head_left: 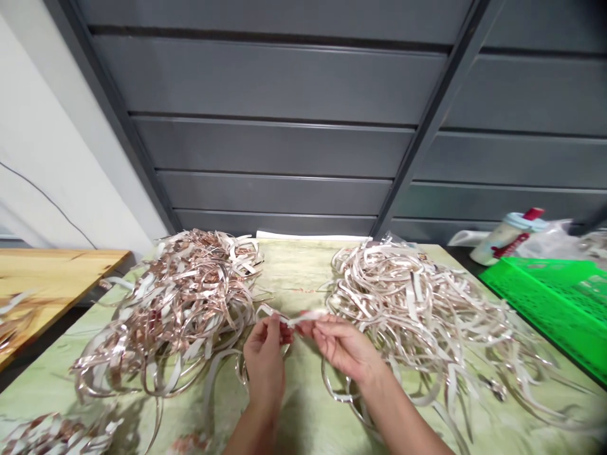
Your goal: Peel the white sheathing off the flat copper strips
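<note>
Between the two big heaps, my left hand (268,344) pinches a shiny strip (271,309), white on one side and rose-gold on the other. My right hand (339,341) is closed on a pale end of strip (310,316), its fingertips almost meeting those of the left. Whether both hands hold one strip or two, I cannot tell. To the left lies a tangled heap of rose-gold and white strips (190,297). A second heap of similar, paler strips (403,297) spreads out on the right, with loops hanging below my right wrist.
The heaps rest on a pale green table (303,265) against grey wall panels (275,145). A green plastic basket (554,303) and a lidded cup (507,237) stand at the right. A smaller strip pile (57,436) lies front left, near a wooden table (52,272).
</note>
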Motion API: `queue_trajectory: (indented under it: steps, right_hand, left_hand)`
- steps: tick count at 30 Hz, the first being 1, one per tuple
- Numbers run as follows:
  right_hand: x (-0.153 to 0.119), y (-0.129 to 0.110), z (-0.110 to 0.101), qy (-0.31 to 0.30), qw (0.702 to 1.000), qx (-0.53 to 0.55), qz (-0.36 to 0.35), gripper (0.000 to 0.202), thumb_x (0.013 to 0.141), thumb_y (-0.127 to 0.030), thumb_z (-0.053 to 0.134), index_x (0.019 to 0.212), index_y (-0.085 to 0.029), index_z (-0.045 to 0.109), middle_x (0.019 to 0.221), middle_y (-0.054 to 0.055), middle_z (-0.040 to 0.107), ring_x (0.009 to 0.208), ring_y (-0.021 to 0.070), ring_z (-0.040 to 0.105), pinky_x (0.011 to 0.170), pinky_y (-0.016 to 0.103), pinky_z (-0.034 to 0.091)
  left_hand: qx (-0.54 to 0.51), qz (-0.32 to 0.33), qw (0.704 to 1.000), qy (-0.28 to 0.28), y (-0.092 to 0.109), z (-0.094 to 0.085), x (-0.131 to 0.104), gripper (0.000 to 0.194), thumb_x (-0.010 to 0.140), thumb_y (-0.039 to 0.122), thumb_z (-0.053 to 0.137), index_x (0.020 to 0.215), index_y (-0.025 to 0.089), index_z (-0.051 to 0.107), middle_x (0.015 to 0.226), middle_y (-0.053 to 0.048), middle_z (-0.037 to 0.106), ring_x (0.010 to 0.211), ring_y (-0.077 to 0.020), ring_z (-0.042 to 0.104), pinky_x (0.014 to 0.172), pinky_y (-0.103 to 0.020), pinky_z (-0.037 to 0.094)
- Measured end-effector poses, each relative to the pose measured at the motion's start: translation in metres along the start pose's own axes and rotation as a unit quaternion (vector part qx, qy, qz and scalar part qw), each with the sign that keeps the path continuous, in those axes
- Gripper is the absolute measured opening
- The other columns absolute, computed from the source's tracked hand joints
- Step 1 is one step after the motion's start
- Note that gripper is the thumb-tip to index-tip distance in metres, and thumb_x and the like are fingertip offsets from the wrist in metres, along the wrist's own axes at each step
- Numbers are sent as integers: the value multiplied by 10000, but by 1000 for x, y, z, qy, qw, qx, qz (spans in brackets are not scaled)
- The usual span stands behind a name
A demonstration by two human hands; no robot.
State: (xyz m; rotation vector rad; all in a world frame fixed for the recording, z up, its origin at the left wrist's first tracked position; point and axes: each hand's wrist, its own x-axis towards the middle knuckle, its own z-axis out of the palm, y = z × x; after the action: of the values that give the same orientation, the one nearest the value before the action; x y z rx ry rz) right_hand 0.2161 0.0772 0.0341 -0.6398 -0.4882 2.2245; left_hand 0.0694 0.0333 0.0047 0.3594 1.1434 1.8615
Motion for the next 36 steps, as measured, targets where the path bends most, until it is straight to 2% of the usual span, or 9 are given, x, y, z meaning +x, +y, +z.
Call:
queue_trajectory:
  steps: [2, 4, 6, 10, 15, 22, 25, 29, 36]
  right_hand:
    - [-5, -4, -2, -6, 1000, -13, -20, 429, 619, 38, 799, 1030, -12, 686, 1038, 193, 732, 1015, 220, 702, 844, 191, 555]
    - [-9, -3, -4, 17, 997, -39, -59, 422, 630, 19, 805, 1030, -58, 694, 1049, 162, 737, 950, 183, 715, 804, 188, 558]
    - [-9, 5, -3, 53, 990, -87, -94, 318, 673, -52, 815, 971, -94, 711, 924, 103, 753, 751, 116, 704, 671, 161, 546]
    - [-3, 28, 9, 90, 953, -247, -151, 203, 731, -264, 814, 829, -112, 722, 645, 8, 668, 492, 56, 508, 455, 155, 385]
    - [5, 39, 30, 139, 898, -355, -222, 304, 696, -407, 799, 710, -131, 672, 565, -21, 592, 479, 72, 408, 464, 202, 293]
    - [7, 40, 35, 144, 877, -380, -255, 283, 770, -381, 719, 653, -151, 601, 507, -56, 487, 469, 80, 355, 461, 217, 252]
    - [7, 43, 35, 122, 904, -326, -248, 284, 768, -373, 740, 654, -154, 601, 507, -52, 507, 474, 82, 381, 474, 214, 287]
    - [10, 45, 32, 87, 963, -138, -212, 269, 718, -275, 804, 611, -150, 592, 437, -65, 463, 438, 66, 343, 456, 193, 287]
    - [12, 39, 23, 52, 986, 17, -157, 322, 675, -217, 813, 611, -160, 502, 513, -88, 386, 395, 18, 234, 354, 131, 221]
  left_hand:
    - [5, 19, 1000, 15, 2, -1, 2, 252, 750, 417, 746, 692, 179, 685, 624, 17, 634, 564, -96, 563, 576, -200, 465]
    - [6, 30, 999, 24, 4, 0, 3, 248, 760, 425, 735, 701, 187, 697, 643, 10, 649, 583, -104, 585, 600, -213, 488]
    - [12, 34, 999, 23, 4, 1, 1, 259, 755, 440, 734, 712, 186, 709, 663, -2, 666, 607, -121, 612, 625, -237, 513]
    - [38, 43, 998, 2, -1, 3, -8, 289, 752, 454, 731, 775, 166, 725, 721, -33, 710, 672, -162, 658, 686, -287, 547]
    - [116, 99, 988, -15, -6, 0, -14, 265, 783, 425, 711, 838, 168, 743, 786, -37, 727, 717, -169, 654, 712, -284, 540]
    - [114, 85, 985, -97, -6, 2, -20, 264, 802, 405, 704, 906, 164, 737, 880, -62, 737, 836, -193, 659, 771, -282, 523]
    - [80, 33, 991, -104, -7, 3, -19, 303, 828, 436, 668, 881, 147, 744, 819, -65, 730, 797, -196, 659, 740, -292, 533]
    - [35, 3, 994, -100, -7, 5, -17, 318, 803, 446, 693, 768, 132, 725, 715, -49, 705, 696, -170, 648, 704, -285, 540]
    - [-82, -57, 995, -30, -4, 11, -19, 280, 681, 387, 810, 737, 131, 711, 696, -43, 719, 615, -141, 667, 619, -247, 552]
